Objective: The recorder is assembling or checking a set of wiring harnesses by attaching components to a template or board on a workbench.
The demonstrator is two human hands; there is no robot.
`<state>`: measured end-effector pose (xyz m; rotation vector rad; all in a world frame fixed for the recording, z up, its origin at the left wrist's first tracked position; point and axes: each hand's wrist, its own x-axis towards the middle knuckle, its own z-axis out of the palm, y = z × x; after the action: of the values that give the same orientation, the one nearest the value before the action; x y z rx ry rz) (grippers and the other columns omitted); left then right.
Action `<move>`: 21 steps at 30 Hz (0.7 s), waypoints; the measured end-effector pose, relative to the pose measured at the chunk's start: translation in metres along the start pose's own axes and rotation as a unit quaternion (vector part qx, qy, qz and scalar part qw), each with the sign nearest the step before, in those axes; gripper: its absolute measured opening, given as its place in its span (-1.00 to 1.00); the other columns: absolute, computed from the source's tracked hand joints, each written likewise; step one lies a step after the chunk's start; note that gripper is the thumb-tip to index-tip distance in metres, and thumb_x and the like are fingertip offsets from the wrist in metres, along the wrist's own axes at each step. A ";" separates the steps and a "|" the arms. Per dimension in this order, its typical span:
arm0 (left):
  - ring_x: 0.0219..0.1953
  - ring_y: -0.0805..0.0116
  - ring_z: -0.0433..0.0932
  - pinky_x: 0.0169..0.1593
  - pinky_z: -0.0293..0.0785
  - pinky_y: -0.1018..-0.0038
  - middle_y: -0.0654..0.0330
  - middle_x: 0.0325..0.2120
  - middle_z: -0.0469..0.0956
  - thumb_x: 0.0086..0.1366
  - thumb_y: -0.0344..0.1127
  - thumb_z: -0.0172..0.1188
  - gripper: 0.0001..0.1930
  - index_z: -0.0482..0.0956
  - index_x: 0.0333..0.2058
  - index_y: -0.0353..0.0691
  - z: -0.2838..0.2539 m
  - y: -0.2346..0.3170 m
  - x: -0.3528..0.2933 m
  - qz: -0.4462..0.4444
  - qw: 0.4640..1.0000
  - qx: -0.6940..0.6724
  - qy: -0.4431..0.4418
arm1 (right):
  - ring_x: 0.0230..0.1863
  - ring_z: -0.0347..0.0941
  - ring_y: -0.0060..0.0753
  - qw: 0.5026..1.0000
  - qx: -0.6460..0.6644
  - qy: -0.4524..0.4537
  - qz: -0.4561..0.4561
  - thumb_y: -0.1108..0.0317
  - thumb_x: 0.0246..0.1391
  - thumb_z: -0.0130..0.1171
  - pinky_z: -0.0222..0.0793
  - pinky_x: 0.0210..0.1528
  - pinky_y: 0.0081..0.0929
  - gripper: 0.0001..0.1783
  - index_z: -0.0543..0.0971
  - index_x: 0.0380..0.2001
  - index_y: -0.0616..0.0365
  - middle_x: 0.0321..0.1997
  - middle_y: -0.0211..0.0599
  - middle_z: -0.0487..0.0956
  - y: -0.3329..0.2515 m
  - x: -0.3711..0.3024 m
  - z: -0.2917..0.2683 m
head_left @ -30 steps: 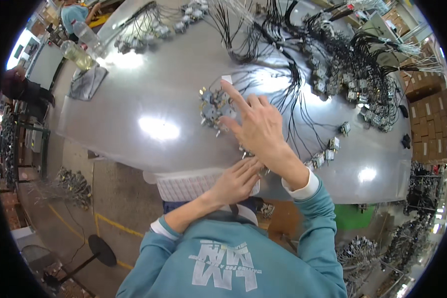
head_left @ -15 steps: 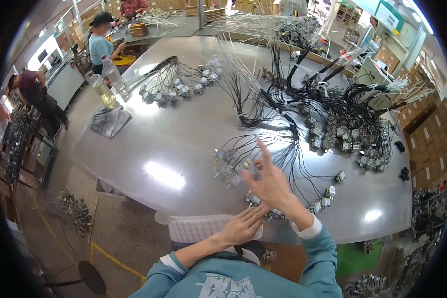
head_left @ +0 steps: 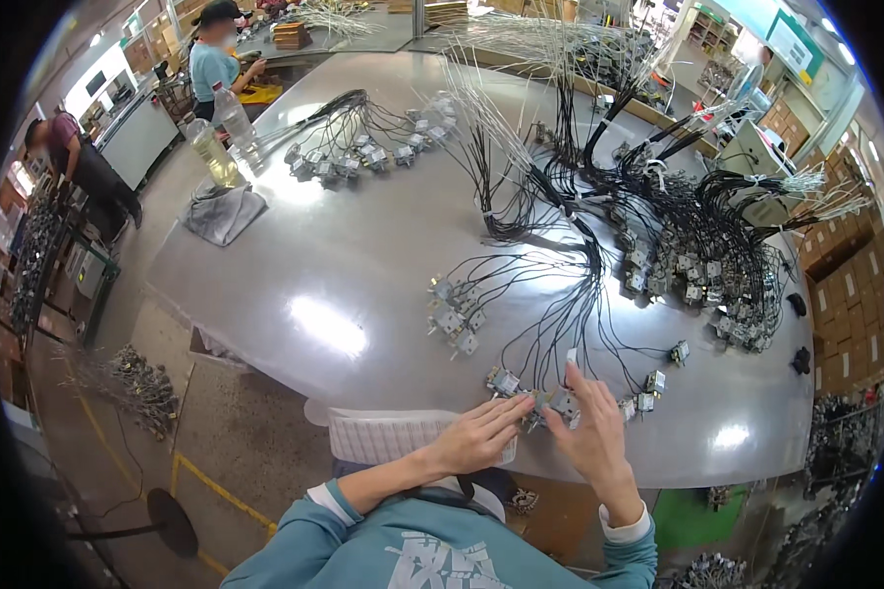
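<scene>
Along the table's near edge lies a curved row of small silver metal boxes [head_left: 502, 381] on thin black wires [head_left: 550, 339]. My left hand [head_left: 479, 436] reaches across from the left, its fingers stretched out side by side with the tips touching one box; its thumb is hidden. To the right of it, my right hand [head_left: 596, 432] is open, thumb and forefinger spread around boxes in the same row. Something pale shows at its forefinger tip. Another cluster of boxes [head_left: 454, 316] from this wire bundle rests farther left. Some boxes are partly covered by my fingers.
More black wire harnesses [head_left: 678, 196] with silver boxes heap at the right and back of the metal table [head_left: 265, 285]. Another bunch [head_left: 363, 155] lies at the far left, near two plastic bottles [head_left: 211, 155] and a grey cloth [head_left: 222, 213]. People work beyond the table.
My right hand has come down and toward me from above the left cluster to the near row, its forefinger no longer over the wires there. My left hand stays at the near edge.
</scene>
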<state>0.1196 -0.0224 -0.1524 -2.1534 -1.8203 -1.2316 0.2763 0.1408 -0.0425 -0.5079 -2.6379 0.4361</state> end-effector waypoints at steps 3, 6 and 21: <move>0.41 0.00 0.54 0.41 0.53 0.13 -0.10 0.38 0.53 0.38 -0.49 0.29 -0.59 0.61 0.15 -0.57 -0.001 0.006 -0.002 -0.010 1.000 0.000 -0.001 | 0.02 0.60 -0.03 0.999 0.042 -0.019 0.008 0.42 0.04 0.57 0.53 0.13 -0.12 0.07 0.27 0.59 0.08 0.08 -0.11 0.68 0.006 -0.007 0.004; 0.41 0.00 0.54 0.41 0.53 0.14 -0.09 0.37 0.54 0.36 -0.49 0.30 -0.58 0.62 0.16 -0.57 0.000 0.012 -0.005 -0.008 1.000 0.004 -0.005 | 0.15 0.59 -0.07 0.986 0.141 -0.028 0.079 0.38 0.07 0.58 0.51 0.25 -0.14 0.08 0.24 0.61 0.07 0.17 -0.08 0.67 0.006 -0.017 0.000; 0.40 -0.05 0.55 0.38 0.55 0.10 -0.13 0.36 0.55 0.30 -0.52 0.29 -0.66 0.64 0.02 -0.57 0.000 -0.001 0.004 -0.018 1.000 0.007 0.003 | 0.13 0.62 -0.48 0.934 0.263 -0.042 0.238 0.34 0.41 0.39 0.55 0.11 -0.52 -0.80 0.74 -0.11 0.30 0.24 -0.23 0.62 0.037 -0.017 -0.019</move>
<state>0.1192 -0.0189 -0.1504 -2.1177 -1.8668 -1.2258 0.3099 0.1707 -0.0456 -0.9540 -2.3049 1.2910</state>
